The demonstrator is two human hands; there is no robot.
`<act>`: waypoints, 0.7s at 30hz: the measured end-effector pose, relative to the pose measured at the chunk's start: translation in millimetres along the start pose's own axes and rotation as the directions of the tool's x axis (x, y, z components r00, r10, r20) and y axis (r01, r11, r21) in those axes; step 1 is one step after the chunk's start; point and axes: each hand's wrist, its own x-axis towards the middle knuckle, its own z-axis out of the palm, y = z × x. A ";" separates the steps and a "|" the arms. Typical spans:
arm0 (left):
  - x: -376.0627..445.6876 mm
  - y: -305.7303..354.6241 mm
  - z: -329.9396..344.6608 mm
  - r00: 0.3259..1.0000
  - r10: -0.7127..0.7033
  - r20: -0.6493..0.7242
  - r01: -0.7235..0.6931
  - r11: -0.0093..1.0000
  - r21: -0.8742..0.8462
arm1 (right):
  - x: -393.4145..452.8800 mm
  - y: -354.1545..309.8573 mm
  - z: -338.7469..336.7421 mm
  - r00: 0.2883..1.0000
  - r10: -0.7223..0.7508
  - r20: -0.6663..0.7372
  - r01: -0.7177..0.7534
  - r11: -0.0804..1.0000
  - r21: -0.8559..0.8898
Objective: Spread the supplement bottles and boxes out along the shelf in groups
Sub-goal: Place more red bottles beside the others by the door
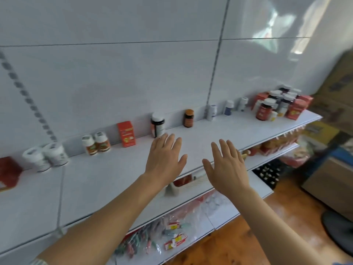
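Supplement bottles and boxes stand along the back of a white shelf (219,131). From the left: a red box (8,172), two white jars (46,156), two white-capped bottles (96,143), an orange box (126,133), a dark bottle (157,124), an amber bottle (188,118) and three small white bottles (228,108). A crowded cluster of bottles and red boxes (280,105) fills the far right end. My left hand (165,157) and my right hand (226,164) hover over the shelf's middle, fingers straight, holding nothing. The left fingertips are near the dark bottle.
A lower shelf (191,222) holds bagged goods and small packets. Cardboard boxes (336,104) are stacked at the right. A dark crate of bottles (267,174) and a fan base (338,232) sit on the wooden floor.
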 end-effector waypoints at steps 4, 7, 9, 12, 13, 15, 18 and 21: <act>58.8 59.3 25.1 0.997 0.071 0.019 -0.070 0.997 -0.044 | 21.4 68.2 2.5 0.997 0.075 -0.001 -0.075 0.997 -0.014; 109.8 103.1 44.1 0.993 0.117 0.028 -0.115 0.990 -0.087 | 44.0 121.7 0.5 0.991 0.134 -0.012 -0.135 0.990 -0.051; 145.6 131.4 55.6 0.989 0.144 0.033 -0.139 0.983 -0.117 | 60.4 157.3 -5.2 0.985 0.170 -0.010 -0.171 0.983 -0.072; 198.2 171.8 72.4 0.983 0.182 0.025 -0.175 0.970 -0.170 | 84.4 208.7 -14.4 0.977 0.212 -0.017 -0.213 0.973 -0.087; 214.4 184.8 78.5 0.981 0.194 0.023 -0.186 0.965 -0.183 | 91.9 225.6 -15.4 0.973 0.228 -0.026 -0.230 0.969 -0.089; 242.2 209.2 90.9 0.978 0.207 0.037 -0.194 0.957 -0.215 | 105.2 257.9 -12.8 0.966 0.256 -0.044 -0.259 0.961 -0.092; 272.8 242.0 110.5 0.970 0.231 0.079 -0.206 0.948 -0.243 | 120.0 303.0 -2.9 0.959 0.282 -0.027 -0.283 0.956 -0.074; 308.0 269.5 131.4 0.968 0.231 0.096 -0.200 0.947 -0.253 | 141.9 348.0 5.7 0.959 0.283 -0.023 -0.284 0.957 -0.050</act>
